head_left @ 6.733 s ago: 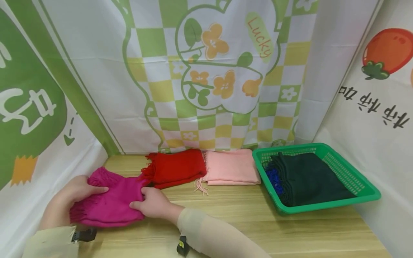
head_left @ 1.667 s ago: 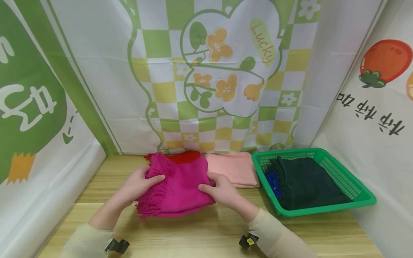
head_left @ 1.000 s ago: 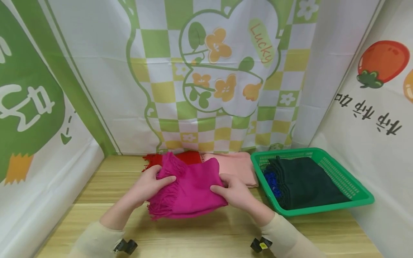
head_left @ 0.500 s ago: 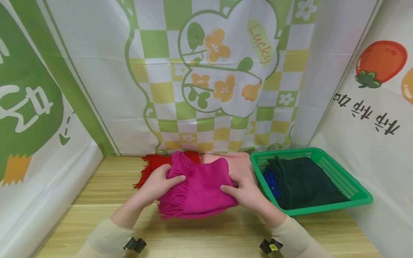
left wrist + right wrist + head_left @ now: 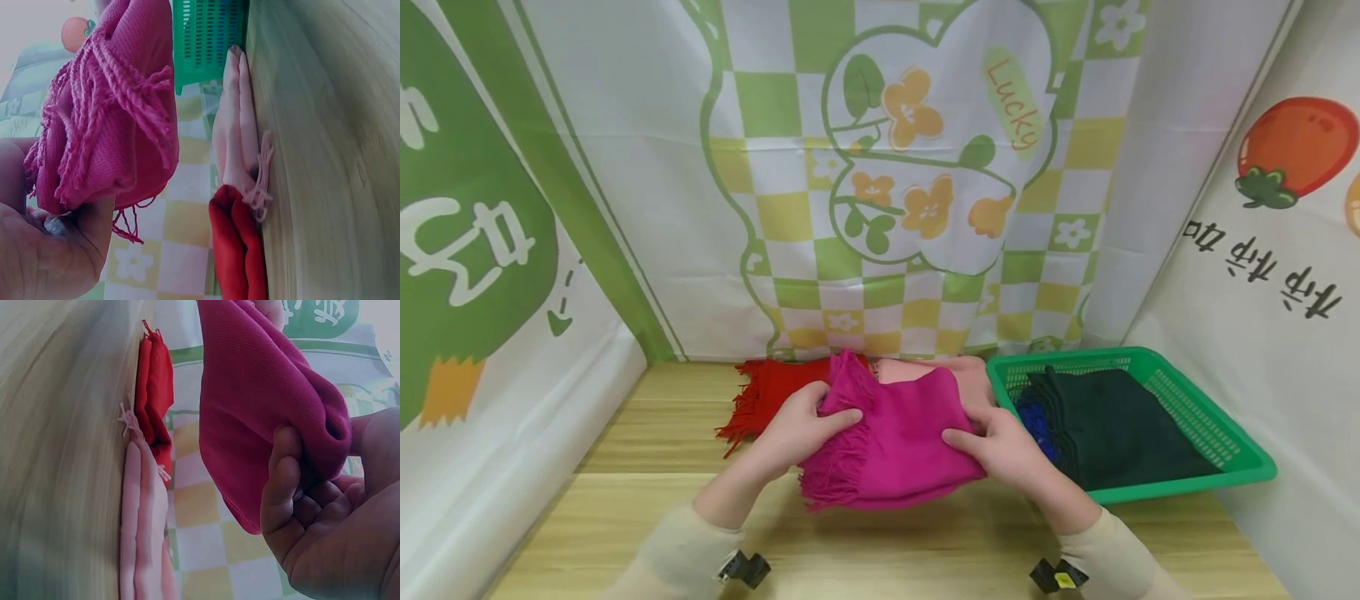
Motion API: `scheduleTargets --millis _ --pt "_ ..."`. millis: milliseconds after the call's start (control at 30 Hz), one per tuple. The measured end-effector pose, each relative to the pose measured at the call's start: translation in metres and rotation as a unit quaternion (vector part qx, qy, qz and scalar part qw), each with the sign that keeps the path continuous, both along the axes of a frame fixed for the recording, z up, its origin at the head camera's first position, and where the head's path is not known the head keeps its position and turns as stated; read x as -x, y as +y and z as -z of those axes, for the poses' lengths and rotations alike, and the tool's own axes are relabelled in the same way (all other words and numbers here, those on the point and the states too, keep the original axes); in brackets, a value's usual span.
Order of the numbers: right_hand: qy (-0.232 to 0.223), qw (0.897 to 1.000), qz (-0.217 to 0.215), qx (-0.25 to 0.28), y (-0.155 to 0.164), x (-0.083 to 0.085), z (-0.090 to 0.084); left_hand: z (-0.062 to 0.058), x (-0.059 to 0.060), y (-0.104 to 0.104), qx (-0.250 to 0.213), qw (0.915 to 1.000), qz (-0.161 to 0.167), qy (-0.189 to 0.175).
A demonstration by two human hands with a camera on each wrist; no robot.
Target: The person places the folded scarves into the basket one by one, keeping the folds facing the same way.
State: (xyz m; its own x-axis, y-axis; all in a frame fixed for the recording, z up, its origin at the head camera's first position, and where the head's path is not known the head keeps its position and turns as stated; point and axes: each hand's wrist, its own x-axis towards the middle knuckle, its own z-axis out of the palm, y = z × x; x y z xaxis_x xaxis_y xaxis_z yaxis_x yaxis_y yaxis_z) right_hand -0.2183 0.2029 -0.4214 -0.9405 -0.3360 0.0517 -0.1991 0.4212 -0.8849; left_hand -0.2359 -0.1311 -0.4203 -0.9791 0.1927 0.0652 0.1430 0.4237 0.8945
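A: How are the hands set?

B: Both forearms reach forward from the near edge of the table (image 5: 925, 542). The left hand (image 5: 801, 425) and right hand (image 5: 1003, 446) face each other with the folded magenta scarf (image 5: 895, 442) between them, lifted off the wood.

A: And the grip?

B: The left hand's fingers are curled round the scarf's fringed end, thumb on top; in the left wrist view the fringe (image 5: 119, 94) hangs over that hand (image 5: 44, 250). The right hand pinches the opposite folded edge, thumb above and fingers below; the right wrist view shows its fingers (image 5: 284, 475) closed on a thick fold of the scarf (image 5: 262, 394).

A: What lies around the grip?

B: Just behind the left hand lies a red scarf (image 5: 767, 392), its fringe spilling leftward. Behind the held scarf, between the hands, a pink scarf (image 5: 958, 379) shows partly. Just beyond the right hand stands a green basket (image 5: 1225, 425) holding dark cloth (image 5: 1120, 425) and something blue (image 5: 1037, 421) at its near-left corner.
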Motion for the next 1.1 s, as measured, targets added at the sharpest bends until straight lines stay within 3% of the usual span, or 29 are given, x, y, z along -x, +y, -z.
scheduleTargets --millis 433,833,1100 --pt "0.008 1.0 0.01 0.005 0.03 -0.004 -0.007 0.002 -0.004 0.027 -0.022 0.9996 0.018 -0.008" --pt "-0.023 0.999 0.023 0.044 0.063 -0.001 -0.014 0.003 -0.004 0.053 -0.042 0.9982 0.042 0.004" --pt "-0.017 0.998 0.039 0.035 0.084 0.003 -0.016 0.005 0.0 0.073 -0.076 0.9941 0.077 0.002"
